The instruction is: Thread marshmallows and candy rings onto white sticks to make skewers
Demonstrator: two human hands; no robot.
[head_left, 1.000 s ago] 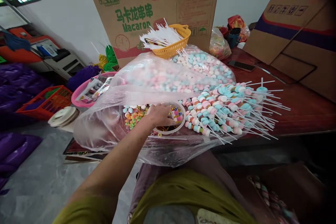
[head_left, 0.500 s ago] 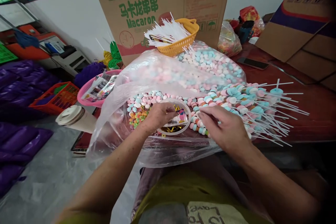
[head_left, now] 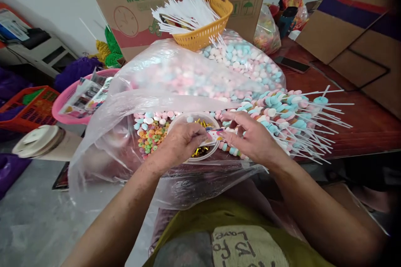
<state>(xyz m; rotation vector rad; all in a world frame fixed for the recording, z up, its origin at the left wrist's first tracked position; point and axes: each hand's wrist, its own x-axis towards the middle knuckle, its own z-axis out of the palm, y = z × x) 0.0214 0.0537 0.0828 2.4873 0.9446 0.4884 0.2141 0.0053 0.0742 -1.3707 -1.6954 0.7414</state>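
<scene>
My left hand (head_left: 184, 138) is pinched shut on a small printed plastic packet (head_left: 214, 134), pale with coloured pictures. Held nearly flat, the packet lies over a round clear plastic tub (head_left: 191, 159) with gold twist ties (head_left: 202, 150) inside. At the packet's right end is my right hand (head_left: 250, 137), its thumb against the edge and its fingers apart. Skewers of pastel candy (head_left: 282, 112) on white sticks are piled beside that hand. Left of the tub lie small coloured candy rings (head_left: 152, 137), with loose pastel candies (head_left: 153, 117) behind them.
A large clear plastic bag (head_left: 125, 106) of pastel candies spreads behind the tub. On it rests a yellow basket (head_left: 200, 35) of white sticks. A pink basket (head_left: 62, 98) of printed packets and a lidded cup (head_left: 46, 142) stand left. A phone (head_left: 292, 64) lies right; cardboard boxes stand behind.
My right hand has moved left to the packet's edge. The packet has tipped flatter in my left hand. The whole view has shifted, with the surroundings sliding left and up.
</scene>
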